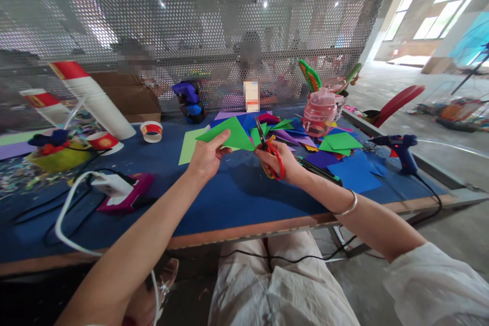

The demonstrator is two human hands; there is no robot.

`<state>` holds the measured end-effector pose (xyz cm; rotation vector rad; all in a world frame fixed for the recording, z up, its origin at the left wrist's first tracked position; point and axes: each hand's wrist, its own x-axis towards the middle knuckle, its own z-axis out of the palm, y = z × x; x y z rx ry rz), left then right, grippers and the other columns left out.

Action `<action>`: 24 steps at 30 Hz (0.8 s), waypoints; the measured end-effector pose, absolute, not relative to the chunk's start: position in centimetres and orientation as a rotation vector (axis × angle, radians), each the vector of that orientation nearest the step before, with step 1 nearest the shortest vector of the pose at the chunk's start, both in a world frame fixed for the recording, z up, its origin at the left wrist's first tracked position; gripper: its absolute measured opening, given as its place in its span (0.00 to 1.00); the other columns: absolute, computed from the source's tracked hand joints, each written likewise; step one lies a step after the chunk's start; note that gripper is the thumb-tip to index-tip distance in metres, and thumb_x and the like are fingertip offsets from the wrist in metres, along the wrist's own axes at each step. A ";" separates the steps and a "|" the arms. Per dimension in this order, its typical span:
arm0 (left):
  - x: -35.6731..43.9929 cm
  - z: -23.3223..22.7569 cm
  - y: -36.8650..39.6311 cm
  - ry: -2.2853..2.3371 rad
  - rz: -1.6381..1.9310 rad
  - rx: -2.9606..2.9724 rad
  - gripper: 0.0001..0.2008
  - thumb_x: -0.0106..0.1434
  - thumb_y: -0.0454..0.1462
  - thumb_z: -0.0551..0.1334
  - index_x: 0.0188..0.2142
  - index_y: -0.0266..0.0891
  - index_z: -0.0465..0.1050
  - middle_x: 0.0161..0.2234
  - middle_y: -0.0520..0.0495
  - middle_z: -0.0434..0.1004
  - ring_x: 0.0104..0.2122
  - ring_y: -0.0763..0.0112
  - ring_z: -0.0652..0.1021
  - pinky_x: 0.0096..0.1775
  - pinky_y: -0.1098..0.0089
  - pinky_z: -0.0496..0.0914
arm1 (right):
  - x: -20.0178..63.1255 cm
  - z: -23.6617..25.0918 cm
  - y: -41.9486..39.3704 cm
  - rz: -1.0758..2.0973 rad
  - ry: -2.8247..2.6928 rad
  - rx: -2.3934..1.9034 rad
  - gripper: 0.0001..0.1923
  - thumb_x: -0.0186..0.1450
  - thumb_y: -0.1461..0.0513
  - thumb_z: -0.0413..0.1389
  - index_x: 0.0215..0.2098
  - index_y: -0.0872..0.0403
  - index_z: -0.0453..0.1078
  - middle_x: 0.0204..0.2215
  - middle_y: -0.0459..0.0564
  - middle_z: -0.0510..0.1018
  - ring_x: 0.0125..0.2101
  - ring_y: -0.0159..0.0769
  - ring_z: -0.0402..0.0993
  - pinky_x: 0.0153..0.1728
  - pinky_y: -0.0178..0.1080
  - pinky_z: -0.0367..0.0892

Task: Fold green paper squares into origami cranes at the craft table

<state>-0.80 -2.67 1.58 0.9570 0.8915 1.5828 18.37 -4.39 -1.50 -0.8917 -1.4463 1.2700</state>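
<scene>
My left hand (208,157) pinches a green paper sheet (235,135) between thumb and fingers, holding it above the blue table top. A pair of scissors (273,158) with red and yellow handles is in my right hand (282,162), blades pointing up and away. The right fingertips are close to the sheet's right corner; whether they touch it I cannot tell. Behind both hands lies a heap of coloured paper pieces (298,137), and a pale green sheet (188,143) lies flat beyond my left hand. A dark pen-like tool (323,170) rests beside my right wrist.
Leaning stacks of paper cups (101,102) stand at the left, near a magenta power strip (130,193) with cables. A pink bottle (319,112) is behind the paper heap. At the right sits a blue glue gun (405,150). A perforated metal screen (206,35) closes the back.
</scene>
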 end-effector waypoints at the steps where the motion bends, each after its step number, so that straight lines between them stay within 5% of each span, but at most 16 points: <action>1: -0.8 1.6 -2.6 0.889 1.585 0.951 0.18 0.39 0.39 0.82 0.25 0.36 0.78 0.28 0.50 0.80 0.26 0.73 0.78 0.22 0.76 0.73 | 18.4 -1.5 -4.3 1.268 -1.443 -0.893 0.20 0.56 0.49 0.68 0.30 0.52 0.66 0.12 0.35 0.64 0.09 0.26 0.60 0.09 0.29 0.56; 11: -1.4 1.2 -1.7 0.898 1.569 0.917 0.14 0.45 0.36 0.80 0.25 0.37 0.77 0.26 0.52 0.77 0.22 0.76 0.75 0.25 0.73 0.77 | 18.4 -1.7 -4.1 1.250 -1.417 -0.881 0.19 0.58 0.49 0.66 0.30 0.51 0.64 0.12 0.35 0.64 0.10 0.26 0.60 0.09 0.29 0.57; 24: -0.3 0.9 -2.8 0.942 1.417 1.151 0.21 0.34 0.41 0.82 0.26 0.37 0.80 0.27 0.48 0.80 0.25 0.69 0.78 0.20 0.75 0.69 | 18.4 -1.3 -4.6 1.277 -1.421 -0.880 0.22 0.56 0.48 0.69 0.31 0.52 0.65 0.13 0.35 0.64 0.11 0.26 0.60 0.10 0.30 0.58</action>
